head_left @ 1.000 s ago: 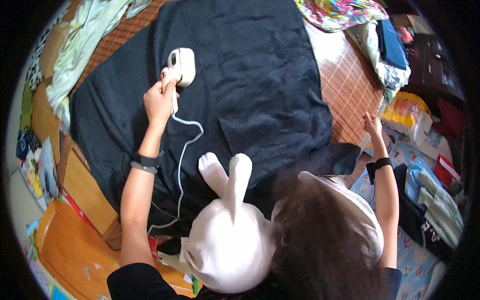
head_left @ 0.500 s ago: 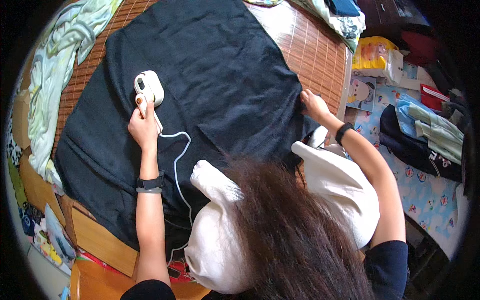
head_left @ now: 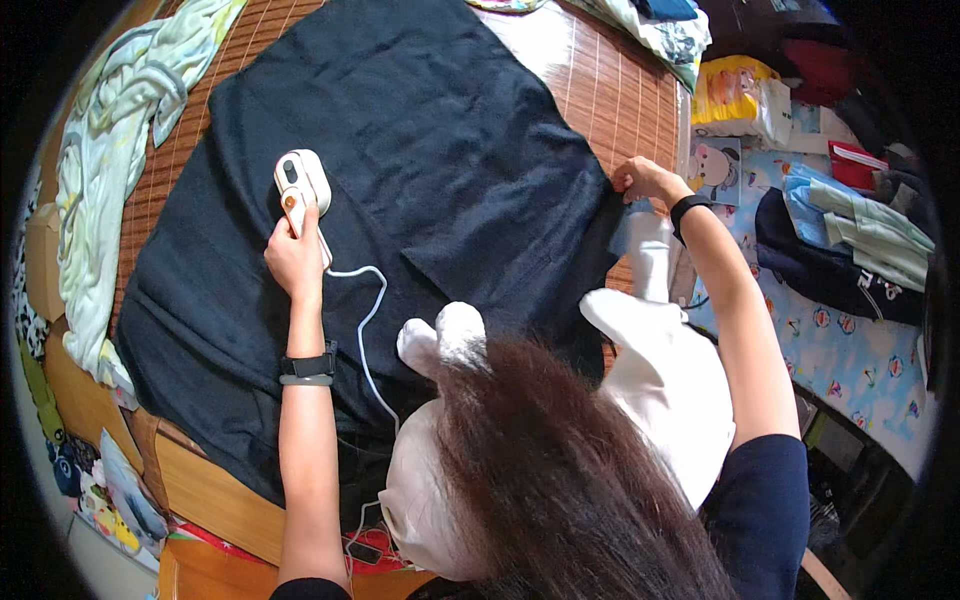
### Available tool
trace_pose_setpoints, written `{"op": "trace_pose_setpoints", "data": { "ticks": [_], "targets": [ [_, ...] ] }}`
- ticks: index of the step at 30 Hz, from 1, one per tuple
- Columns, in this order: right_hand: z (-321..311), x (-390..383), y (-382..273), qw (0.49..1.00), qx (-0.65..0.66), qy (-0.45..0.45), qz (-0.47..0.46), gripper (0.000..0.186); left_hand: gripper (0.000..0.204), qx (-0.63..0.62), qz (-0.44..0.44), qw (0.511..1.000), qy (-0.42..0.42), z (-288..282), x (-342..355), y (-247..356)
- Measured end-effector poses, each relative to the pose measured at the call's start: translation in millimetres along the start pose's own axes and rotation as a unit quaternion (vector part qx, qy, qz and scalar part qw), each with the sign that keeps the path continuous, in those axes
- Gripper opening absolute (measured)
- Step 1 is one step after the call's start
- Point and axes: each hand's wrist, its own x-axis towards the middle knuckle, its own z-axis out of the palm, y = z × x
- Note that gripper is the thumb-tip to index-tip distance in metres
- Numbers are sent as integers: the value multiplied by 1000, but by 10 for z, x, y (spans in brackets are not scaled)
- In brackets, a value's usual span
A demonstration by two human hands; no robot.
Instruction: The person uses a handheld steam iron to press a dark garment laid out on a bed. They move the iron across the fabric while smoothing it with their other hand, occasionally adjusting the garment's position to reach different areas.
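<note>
My left hand (head_left: pixel 295 258) is closed round the handle of a small white handheld iron (head_left: pixel 303 188). Its head rests on a large black cloth (head_left: pixel 420 140) spread out before me. From the handle a pale cord (head_left: pixel 365 325) runs down across the cloth toward my lap. At the cloth's right edge, my right hand (head_left: pixel 648 182) has its fingers curled and pinches the black fabric. Just below that hand is a whitish, tube-shaped thing (head_left: pixel 650 262), too blurred to name.
Brown slatted matting (head_left: pixel 625 115) shows beyond the cloth. A pale patterned blanket (head_left: pixel 95 230) lies along the left side. On the right, a blue patterned surface (head_left: pixel 755 260) carries folded clothes (head_left: pixel 850 250) and a yellow package (head_left: pixel 735 95). My white-trousered legs (head_left: pixel 665 380) are near the cloth.
My left hand and the iron have shifted slightly right and down. My right hand has moved slightly up and right, still at the cloth's edge. More of the whitish thing below it shows.
</note>
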Motion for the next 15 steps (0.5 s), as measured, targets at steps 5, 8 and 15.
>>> {"op": "trace_pose_setpoints", "data": {
  "ticks": [5,8,15],
  "targets": [
    [96,158,-55,971,-151,118,-144,20,56,5,-8,1000,-10,-18,-19,65],
    [-48,580,-393,951,-237,103,-172,14,56,5,-2,1000,-15,-19,18,79],
    [-654,527,-819,897,47,417,-137,32,58,-10,-5,999,-34,-32,21,0]
  ]
}}
